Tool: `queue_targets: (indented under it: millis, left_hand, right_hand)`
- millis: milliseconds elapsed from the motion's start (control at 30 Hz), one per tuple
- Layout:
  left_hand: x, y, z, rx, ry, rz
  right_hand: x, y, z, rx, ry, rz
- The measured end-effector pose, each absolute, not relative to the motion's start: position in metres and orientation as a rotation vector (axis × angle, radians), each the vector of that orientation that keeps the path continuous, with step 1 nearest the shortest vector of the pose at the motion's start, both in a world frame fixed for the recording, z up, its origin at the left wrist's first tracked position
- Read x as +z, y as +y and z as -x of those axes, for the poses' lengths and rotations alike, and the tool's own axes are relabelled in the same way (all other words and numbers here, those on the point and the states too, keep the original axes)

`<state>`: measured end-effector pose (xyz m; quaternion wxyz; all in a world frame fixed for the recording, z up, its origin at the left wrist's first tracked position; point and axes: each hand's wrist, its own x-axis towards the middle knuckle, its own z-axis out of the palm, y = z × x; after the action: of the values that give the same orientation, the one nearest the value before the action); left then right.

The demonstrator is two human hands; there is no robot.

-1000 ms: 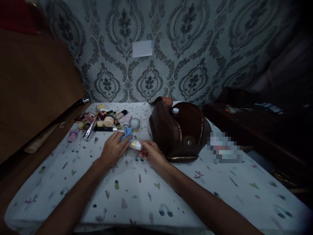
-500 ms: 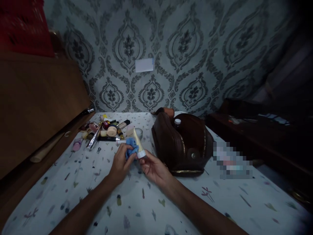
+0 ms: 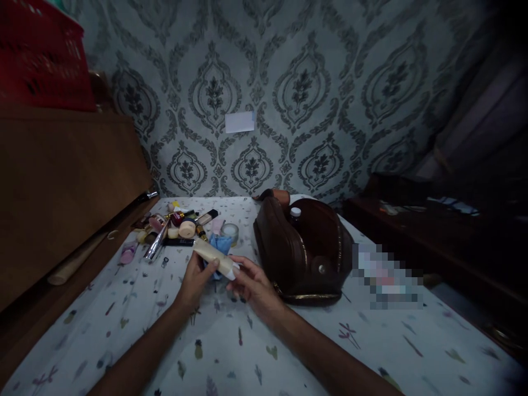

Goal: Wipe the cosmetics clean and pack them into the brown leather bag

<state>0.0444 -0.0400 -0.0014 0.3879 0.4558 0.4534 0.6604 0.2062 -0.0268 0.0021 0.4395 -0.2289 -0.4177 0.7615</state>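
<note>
The cream tube (image 3: 212,257) is held just above the bed (image 3: 289,341), its long axis slanted from far left to near right, its middle pinched against a blue cloth (image 3: 220,243) in the left hand (image 3: 196,280) grip, its cap end pinched in the right hand (image 3: 251,283) grip.

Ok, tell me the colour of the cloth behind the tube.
Blue. The cloth shows best in the head view, bunched just behind the cream tube.

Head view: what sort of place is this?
Probably a bedroom at home: grey damask wallpaper, a white sheet printed with small figures spread like a bed, and a heap of small cosmetics beside a brown leather bag. The left hand and right hand hold a cream plastic tube.
</note>
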Motion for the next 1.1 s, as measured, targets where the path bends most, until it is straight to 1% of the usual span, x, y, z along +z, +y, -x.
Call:
queue_targets:
  millis: [133, 233, 367, 500, 700, 933, 1100]
  left_hand:
    - [0.004, -0.044, -0.047, 1.663, 1.020, -0.989]
    - [0.012, -0.048, -0.050, 1.621, 0.934, -0.878]
    - [0.020, -0.049, -0.049, 1.562, 0.919, -0.815]
    - [0.018, -0.046, -0.046, 1.568, 0.947, -0.690]
    - [0.015, -0.043, -0.040, 1.688, 0.916, -0.496]
    - [0.028, -0.049, -0.045, 1.602, 1.007, -0.373]
    - [0.032, -0.055, -0.053, 1.501, 1.103, -0.433]
  right_hand:
    - [0.004, -0.025, -0.208, 1.638, -1.267, 0.624]
    - [0.004, -0.025, -0.211, 1.386, -1.451, 0.680]
    - [0.007, -0.030, -0.217, 0.965, -1.666, 0.719]
    - [0.012, -0.037, -0.220, 0.718, -1.733, 0.737]
    - [0.021, -0.042, -0.225, 0.611, -1.832, 0.631]
    - [0.031, -0.048, -0.229, 0.652, -1.787, 0.558]
    - [0.042, -0.055, -0.234, 0.737, -1.763, 0.574]
